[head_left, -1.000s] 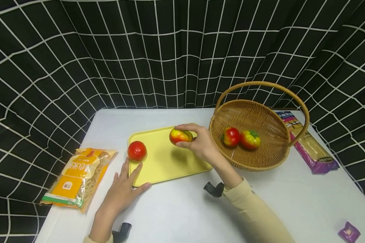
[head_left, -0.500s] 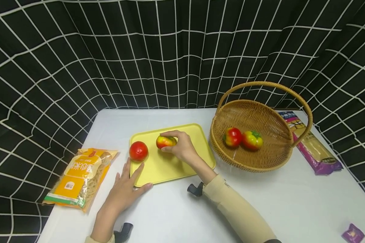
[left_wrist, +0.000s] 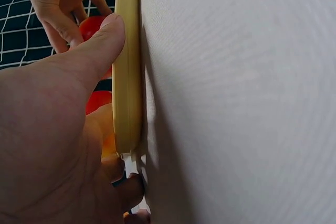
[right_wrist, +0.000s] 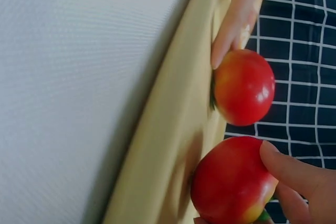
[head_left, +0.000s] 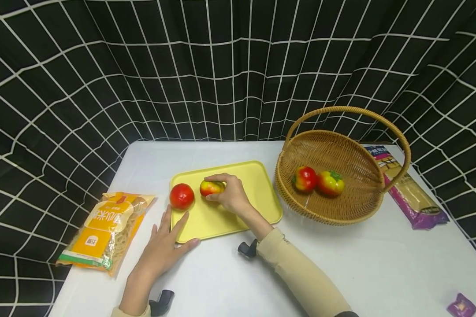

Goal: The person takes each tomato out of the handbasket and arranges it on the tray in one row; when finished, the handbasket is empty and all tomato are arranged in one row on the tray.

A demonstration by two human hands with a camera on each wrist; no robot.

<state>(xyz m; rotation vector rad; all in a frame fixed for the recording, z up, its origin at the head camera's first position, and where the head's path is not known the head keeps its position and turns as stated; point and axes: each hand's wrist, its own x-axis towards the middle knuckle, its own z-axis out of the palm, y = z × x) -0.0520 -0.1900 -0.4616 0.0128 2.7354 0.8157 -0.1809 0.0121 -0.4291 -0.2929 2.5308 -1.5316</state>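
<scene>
A yellow tray (head_left: 258,207) lies on the white table. On its left part sits a red tomato (head_left: 181,197). My right hand (head_left: 232,193) pinches a red-and-yellow bell pepper (head_left: 211,188) between thumb and fingers, to the right of the tomato with a small gap. In the right wrist view the pepper (right_wrist: 231,182) is low over the tray; whether it touches is unclear. My left hand (head_left: 162,248) spreads its fingers at the tray's near left corner. Its thumb (left_wrist: 107,35) lies against the tray rim in the left wrist view.
A wicker basket (head_left: 353,207) with a tall handle holds two red-and-yellow peppers (head_left: 330,182) at the right. Behind it lies a purple food packet (head_left: 414,198). An orange bag of dry food (head_left: 103,231) lies left, and a small purple packet (head_left: 462,305) near right.
My right hand has carried the pepper leftward and lower over the tray, closer to the tomato. My left hand has stayed at the tray corner.
</scene>
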